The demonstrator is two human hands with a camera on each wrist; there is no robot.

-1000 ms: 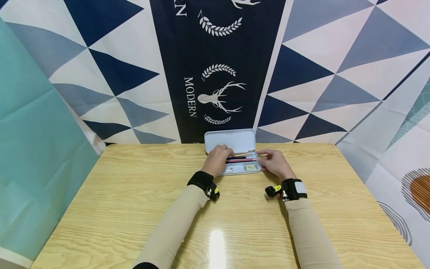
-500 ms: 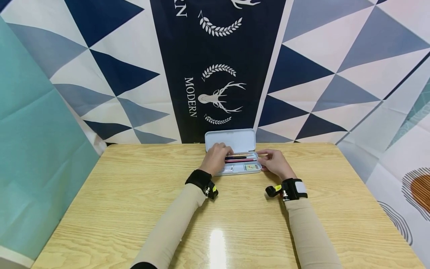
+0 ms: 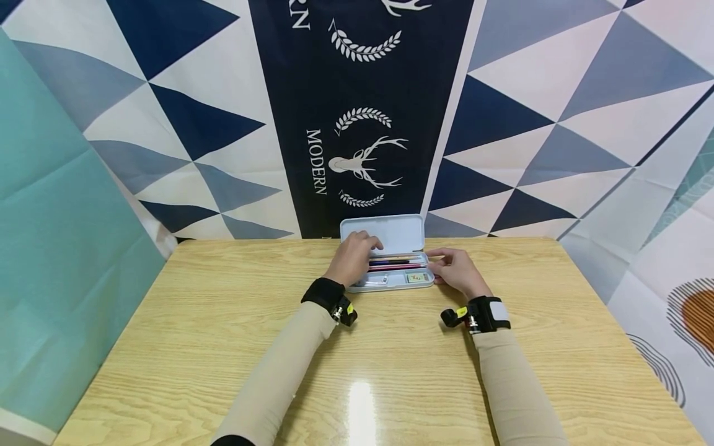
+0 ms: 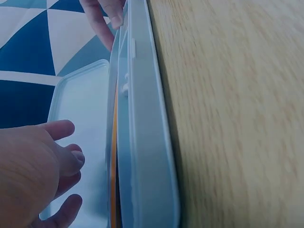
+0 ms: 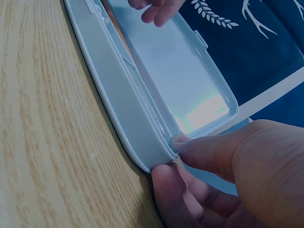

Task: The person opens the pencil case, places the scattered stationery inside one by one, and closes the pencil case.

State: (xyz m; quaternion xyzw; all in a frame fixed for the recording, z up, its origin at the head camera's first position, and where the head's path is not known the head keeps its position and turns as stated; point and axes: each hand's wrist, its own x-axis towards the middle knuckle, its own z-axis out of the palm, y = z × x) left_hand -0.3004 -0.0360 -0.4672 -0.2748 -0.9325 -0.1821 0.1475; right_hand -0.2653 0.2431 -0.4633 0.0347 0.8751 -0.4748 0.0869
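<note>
A light blue pencil case (image 3: 398,287) stands at the far edge of the table, its lid (image 3: 385,234) raised. Inside lie several pencils and pens (image 3: 389,262), including a dark one and a pink-red one. A small yellowish patterned block (image 3: 416,277) sits in the front right of the case. My left hand (image 3: 351,255) is over the case's left end. In the left wrist view its loosely bent fingers (image 4: 71,161) hold nothing, in front of the lid. My right hand (image 3: 456,271) pinches the right end of the case, thumb (image 5: 204,151) on the rim and fingers against the outside.
Wood-grain table (image 3: 223,347) extends in front of the case. Right behind the case hangs a patterned cloth (image 3: 357,124) with triangles and a deer print. A teal cloth (image 3: 61,248) borders the left side.
My left hand has drawn back left and its fingers have lifted from the contents, uncovering more of the pens and pencils. The right hand and the case have stayed in place.
</note>
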